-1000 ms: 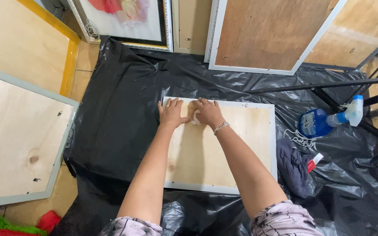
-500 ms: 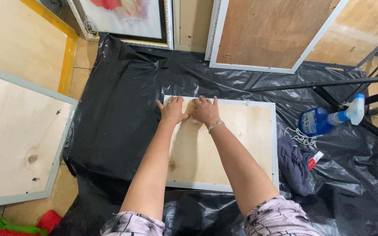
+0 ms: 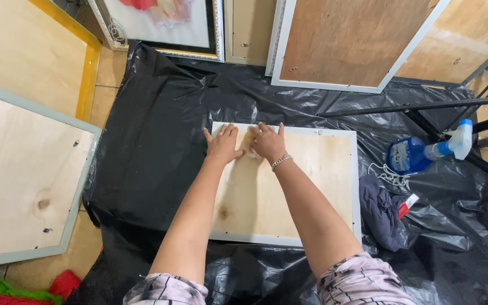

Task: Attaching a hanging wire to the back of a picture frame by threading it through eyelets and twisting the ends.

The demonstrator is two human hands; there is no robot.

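Plywood backing board (image 3: 289, 186) in its white frame (image 3: 356, 186) lies flat on the black plastic sheet (image 3: 159, 141), directly under both of my hands and stretching back toward my body between my forearms. My left hand (image 3: 223, 144) is spread flat, palm down, fingers released and pointing away from me, pressed on the far left corner of the board. My right hand (image 3: 268, 141) sits just beside it, also palm down and touching the wood, with a metal bracelet (image 3: 281, 162) at the wrist. A small pale thing shows between the two hands at the thumbs; I cannot tell what it is or whether either hand is pinching it. Neither hand is clenched around anything I can make out.

To the right of my right hand, well apart, a blue spray bottle (image 3: 419, 152) with a white trigger head lies on its side on the plastic. Nearer me on that same side, a dark cloth (image 3: 382, 212) is bunched just beside the frame's right edge, with a small red and white item (image 3: 406, 204) touching it and a loose white cord (image 3: 388, 175) just beyond it.

Beyond my fingertips, a larger white-framed board (image 3: 351, 39) lies face down, and a framed picture (image 3: 159, 22) rests to its left. Left of my left hand, off the plastic, lies a grey-framed plywood panel (image 3: 24, 181).
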